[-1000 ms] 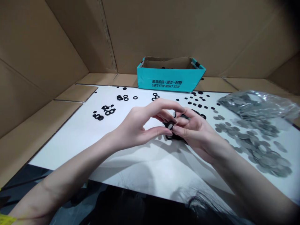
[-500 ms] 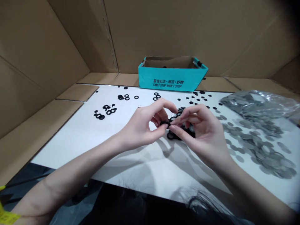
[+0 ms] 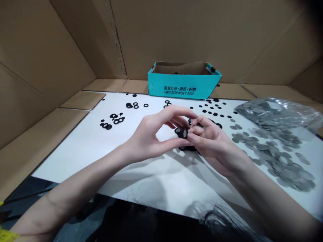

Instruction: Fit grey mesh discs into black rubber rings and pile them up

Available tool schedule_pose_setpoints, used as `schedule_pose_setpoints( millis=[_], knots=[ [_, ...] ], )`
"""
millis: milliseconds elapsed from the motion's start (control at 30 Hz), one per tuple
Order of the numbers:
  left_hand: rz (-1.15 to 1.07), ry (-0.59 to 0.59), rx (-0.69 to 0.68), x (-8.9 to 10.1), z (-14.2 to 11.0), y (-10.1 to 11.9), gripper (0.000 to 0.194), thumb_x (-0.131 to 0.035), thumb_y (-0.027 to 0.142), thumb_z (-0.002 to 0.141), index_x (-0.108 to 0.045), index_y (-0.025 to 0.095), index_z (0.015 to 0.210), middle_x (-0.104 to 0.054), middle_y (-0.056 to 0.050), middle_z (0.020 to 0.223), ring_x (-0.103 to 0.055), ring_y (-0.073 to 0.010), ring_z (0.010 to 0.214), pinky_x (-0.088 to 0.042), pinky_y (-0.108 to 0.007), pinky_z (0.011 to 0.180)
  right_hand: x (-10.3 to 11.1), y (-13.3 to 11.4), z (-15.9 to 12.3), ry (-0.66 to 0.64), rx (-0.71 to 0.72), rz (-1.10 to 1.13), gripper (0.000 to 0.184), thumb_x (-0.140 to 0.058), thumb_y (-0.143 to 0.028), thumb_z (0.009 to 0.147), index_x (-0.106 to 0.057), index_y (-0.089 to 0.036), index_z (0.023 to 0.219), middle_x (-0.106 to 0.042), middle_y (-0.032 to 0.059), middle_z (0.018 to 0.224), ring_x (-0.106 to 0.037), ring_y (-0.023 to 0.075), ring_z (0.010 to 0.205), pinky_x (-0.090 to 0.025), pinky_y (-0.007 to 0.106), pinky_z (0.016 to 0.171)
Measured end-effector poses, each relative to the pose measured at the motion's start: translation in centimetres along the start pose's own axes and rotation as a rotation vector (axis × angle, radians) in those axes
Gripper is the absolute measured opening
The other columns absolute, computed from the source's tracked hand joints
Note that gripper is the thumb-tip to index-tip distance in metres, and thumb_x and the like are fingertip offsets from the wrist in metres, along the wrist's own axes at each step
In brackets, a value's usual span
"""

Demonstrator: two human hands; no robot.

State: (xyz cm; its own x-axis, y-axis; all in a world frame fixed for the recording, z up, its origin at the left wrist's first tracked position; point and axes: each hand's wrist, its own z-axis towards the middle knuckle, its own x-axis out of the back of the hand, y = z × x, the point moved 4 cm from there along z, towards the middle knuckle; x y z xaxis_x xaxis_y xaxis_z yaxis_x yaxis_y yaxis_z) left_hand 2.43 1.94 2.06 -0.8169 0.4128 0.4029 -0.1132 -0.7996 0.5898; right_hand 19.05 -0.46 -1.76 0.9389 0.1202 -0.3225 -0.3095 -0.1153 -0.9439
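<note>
A small black ring (image 3: 185,133), its middle filled by a grey disc, is raised on edge between my two hands. Thumb and fingertips of my right hand (image 3: 214,143) pinch it from the right. My left hand (image 3: 156,134) curves round from the other side, thumb below and fingers behind, closed on the black ring too; its exact contact is partly hidden. Another black piece with a grey centre (image 3: 178,131) overlaps it on the left. Under and behind my fingers lies a pile of black rings (image 3: 188,148), mostly covered by my hands.
Loose grey discs (image 3: 290,171) spread over the white table (image 3: 83,148) at right, below a clear plastic bag (image 3: 272,109) of more discs. Small black discs (image 3: 215,114) and black rings (image 3: 118,120) lie scattered. A turquoise box (image 3: 181,84) stands at the back, between cardboard walls.
My right hand has turned and its fingers have curled in. The black ring has been tipped up and now shows a grey disc in its centre. My left hand has shifted slightly right.
</note>
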Motion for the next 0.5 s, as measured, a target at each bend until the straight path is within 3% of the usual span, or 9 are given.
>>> schedule_pose_setpoints(
  millis=[167,333,400,500],
  knots=[
    [0.04,-0.02,-0.069,0.11,0.01,0.48,0.04,-0.075,0.019,0.093,-0.06,0.023,0.129,-0.07,-0.007,0.126,-0.076,-0.0155,0.097,-0.063,-0.028,0.093,0.0,0.32,0.09,-0.048,-0.066,0.029,0.051,-0.099,-0.041,0.058,-0.06,-0.028,0.087,-0.065,-0.0048,0.072,-0.055,0.0118,0.065,-0.047,0.023,0.062],
    [0.072,-0.115,-0.059,0.02,0.02,0.72,0.041,-0.068,0.014,0.096,-0.057,0.025,0.134,-0.07,-0.008,0.131,-0.075,-0.0179,0.106,-0.063,-0.031,0.098,-0.32,0.42,-0.08,-0.078,-0.057,0.002,0.049,-0.096,-0.036,0.064,-0.058,-0.03,0.095,-0.071,-0.0032,0.081,-0.063,0.0145,0.071,-0.053,0.027,0.068],
    [0.1,-0.093,-0.048,-0.06,-0.03,0.67,0.039,-0.068,0.015,0.096,-0.058,0.024,0.133,-0.069,-0.008,0.132,-0.074,-0.0188,0.109,-0.062,-0.032,0.099,-0.39,0.28,-0.14,-0.055,-0.02,-0.012,0.049,-0.095,-0.035,0.065,-0.056,-0.03,0.094,-0.07,-0.0041,0.079,-0.063,0.0137,0.069,-0.053,0.027,0.067],
    [0.14,-0.025,0.007,-0.21,-0.17,0.3,0.036,-0.071,0.018,0.094,-0.059,0.022,0.127,-0.071,-0.007,0.122,-0.074,-0.015,0.095,-0.063,-0.028,0.089,-0.27,0.03,-0.13,0.014,0.069,-0.059,0.049,-0.094,-0.034,0.064,-0.053,-0.029,0.09,-0.068,-0.0058,0.073,-0.06,0.012,0.062,-0.051,0.026,0.059]
  ],
)
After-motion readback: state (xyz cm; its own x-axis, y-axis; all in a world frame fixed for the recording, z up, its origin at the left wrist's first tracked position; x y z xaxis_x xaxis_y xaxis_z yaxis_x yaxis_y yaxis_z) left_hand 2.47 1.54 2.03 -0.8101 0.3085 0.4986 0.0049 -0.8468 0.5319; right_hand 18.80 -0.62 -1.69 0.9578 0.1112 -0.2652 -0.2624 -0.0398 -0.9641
